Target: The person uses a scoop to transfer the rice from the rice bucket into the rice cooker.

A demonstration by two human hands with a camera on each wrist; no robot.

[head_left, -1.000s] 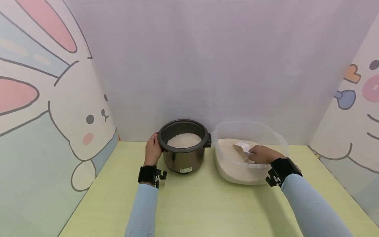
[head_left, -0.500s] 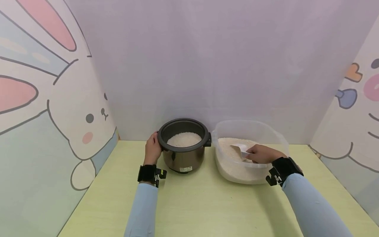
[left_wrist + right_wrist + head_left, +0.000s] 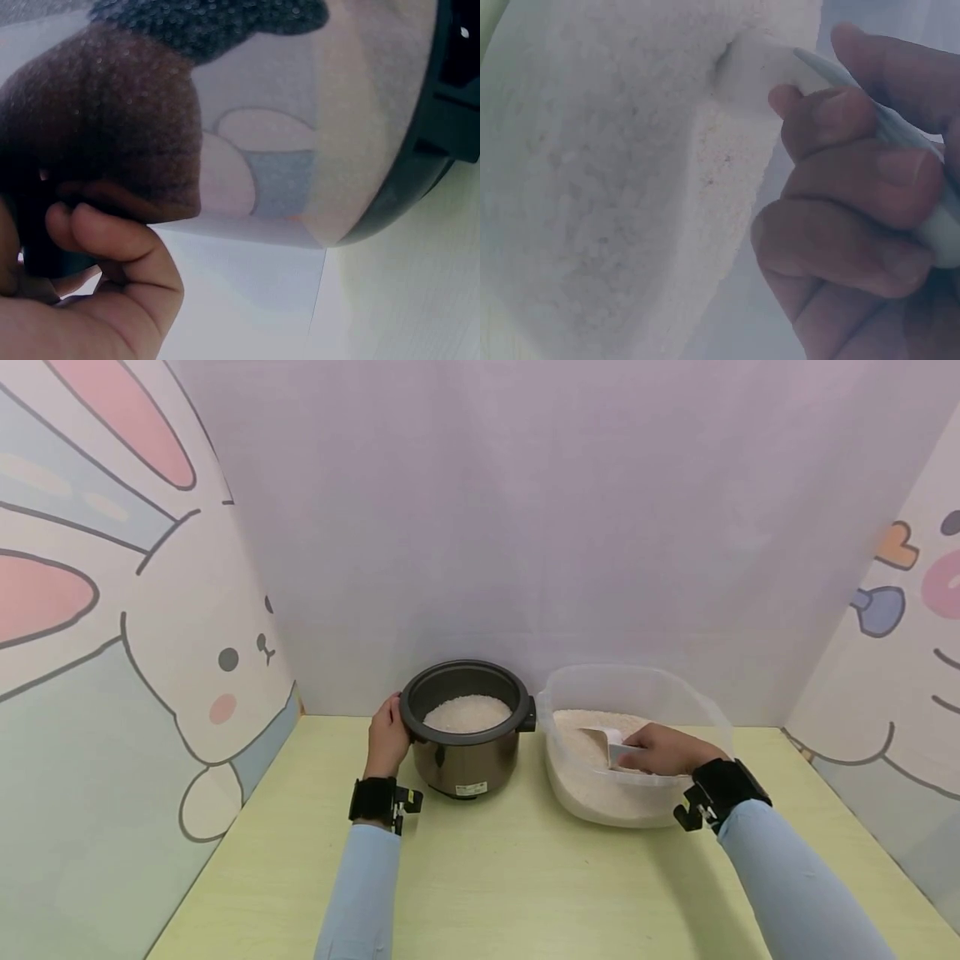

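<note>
A dark brown rice cooker (image 3: pixel 465 764), lidless, stands at the back with white rice (image 3: pixel 467 715) inside its pot. My left hand (image 3: pixel 387 739) grips the cooker's left side handle; in the left wrist view its thumb and fingers (image 3: pixel 120 232) curl around the dark handle, beside the shiny wall. To the right sits a clear plastic tub (image 3: pixel 630 681) of rice (image 3: pixel 573 732). Inside it, my right hand (image 3: pixel 663 749) holds a white scoop (image 3: pixel 611 745) by the handle, fingers wrapped round it. In the right wrist view the scoop's head (image 3: pixel 754 79) is partly sunk in the rice.
The cooker's right side handle (image 3: pixel 527 716) is close to the tub's left rim. Both stand on a pale yellow-green table (image 3: pixel 517 893). A pale curtain (image 3: pixel 480 527) rises right behind them, and printed cartoon panels (image 3: pixel 172 693) flank the left and right sides.
The right hand has shifted slightly left in the tub, and the scoop has turned so that more of its handle end shows. The left hand and the cooker keep their place.
</note>
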